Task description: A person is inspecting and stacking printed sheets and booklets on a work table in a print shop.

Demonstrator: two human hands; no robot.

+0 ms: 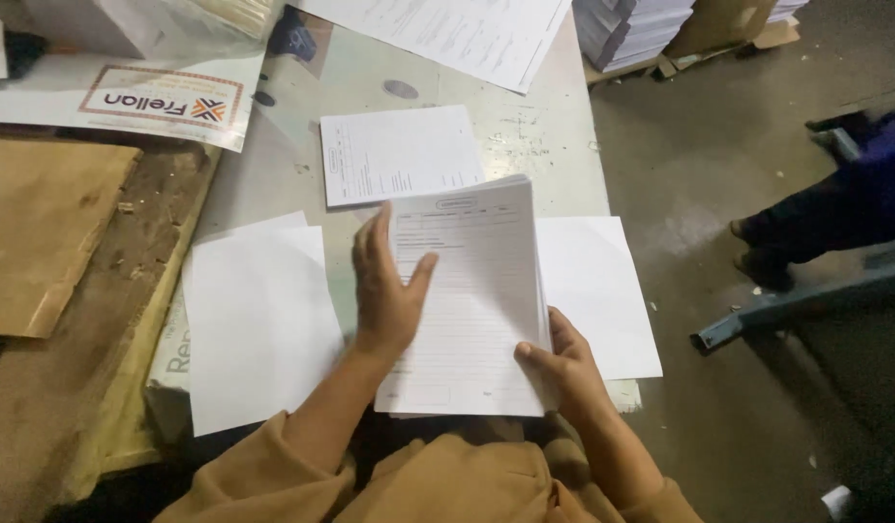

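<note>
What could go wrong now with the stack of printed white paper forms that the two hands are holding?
1. The left hand lies flat on the stack of printed white paper forms and the right hand grips only its lower right corner, so sheets may slide and fan out.
2. The plain white sheet lies partly beneath the stack and could be dragged away.

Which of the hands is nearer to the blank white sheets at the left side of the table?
Left. The left hand lies on the printed forms, just beside the blank sheets. The right hand grips the forms' opposite edge, farther away.
</note>
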